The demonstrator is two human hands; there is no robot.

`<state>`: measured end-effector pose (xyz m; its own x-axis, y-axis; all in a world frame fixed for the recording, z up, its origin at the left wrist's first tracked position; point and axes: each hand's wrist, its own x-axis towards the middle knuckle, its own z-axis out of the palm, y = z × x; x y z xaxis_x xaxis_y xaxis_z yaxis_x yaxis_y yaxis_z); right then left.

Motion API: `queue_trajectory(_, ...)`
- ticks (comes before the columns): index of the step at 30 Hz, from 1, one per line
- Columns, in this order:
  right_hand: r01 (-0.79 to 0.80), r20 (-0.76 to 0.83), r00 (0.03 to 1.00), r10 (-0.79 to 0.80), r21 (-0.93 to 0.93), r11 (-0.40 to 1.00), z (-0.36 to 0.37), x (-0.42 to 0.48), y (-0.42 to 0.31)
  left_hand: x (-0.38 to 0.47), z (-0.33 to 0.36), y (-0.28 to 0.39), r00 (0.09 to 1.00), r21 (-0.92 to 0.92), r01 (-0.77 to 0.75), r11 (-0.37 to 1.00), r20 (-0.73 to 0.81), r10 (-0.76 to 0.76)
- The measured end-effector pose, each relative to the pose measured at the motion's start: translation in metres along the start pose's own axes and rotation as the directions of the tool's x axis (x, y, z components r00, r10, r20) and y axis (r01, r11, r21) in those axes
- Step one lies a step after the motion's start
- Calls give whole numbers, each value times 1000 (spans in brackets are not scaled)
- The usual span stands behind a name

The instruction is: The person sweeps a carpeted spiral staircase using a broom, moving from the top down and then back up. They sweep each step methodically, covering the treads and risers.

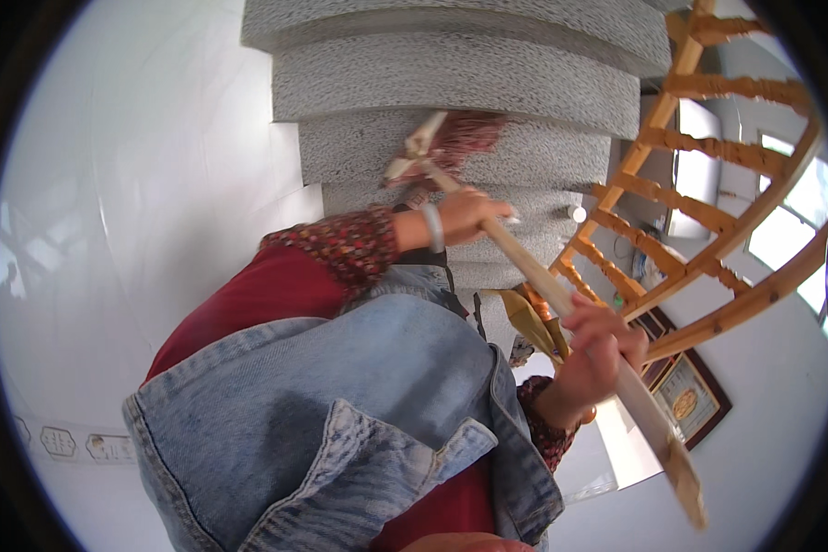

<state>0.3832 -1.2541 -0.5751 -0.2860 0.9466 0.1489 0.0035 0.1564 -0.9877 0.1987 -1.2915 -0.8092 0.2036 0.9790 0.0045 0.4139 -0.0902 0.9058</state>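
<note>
A mop with a long wooden handle (528, 265) slants across in front of me. Around its lower part closes my left hand (462, 217), which has a pale bracelet at the wrist. My right hand (600, 345) grips the handle further up, near the balusters. The mop head, with dull red strands (472, 141) and a wooden crosspiece (424, 138), rests against a grey speckled stair step (545, 155). The head is blurred. Part of my shoe (417, 198) shows just below it, mostly hidden by my left arm.
A wooden balustrade (690, 265) with turned balusters runs along the right of the staircase. To the left rises a glossy white wall (145, 152). A small white round object (577, 213) is near the step's right end. Beyond the rail hangs a framed picture (690, 400).
</note>
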Motion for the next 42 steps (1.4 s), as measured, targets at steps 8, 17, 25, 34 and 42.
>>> queue_trajectory(8,-361,577,814,76,398,843,128,22,78,-139,-74,-56,721,53,527,848,-556,-413)
queue_trajectory(17,-461,810,585,26,306,833,173,63,76,-164,-65,-57,561,-116,626,771,-620,-549)
queue_trajectory(25,-585,765,635,109,384,714,149,81,42,-167,-57,17,720,-65,567,821,-445,-532)
queue_trajectory(34,-346,560,828,-32,556,756,56,72,-9,-126,-73,53,882,137,388,911,-340,-325)
queue_trajectory(42,-248,113,967,228,207,946,-4,-30,27,-46,-11,-19,982,122,74,990,165,-93)
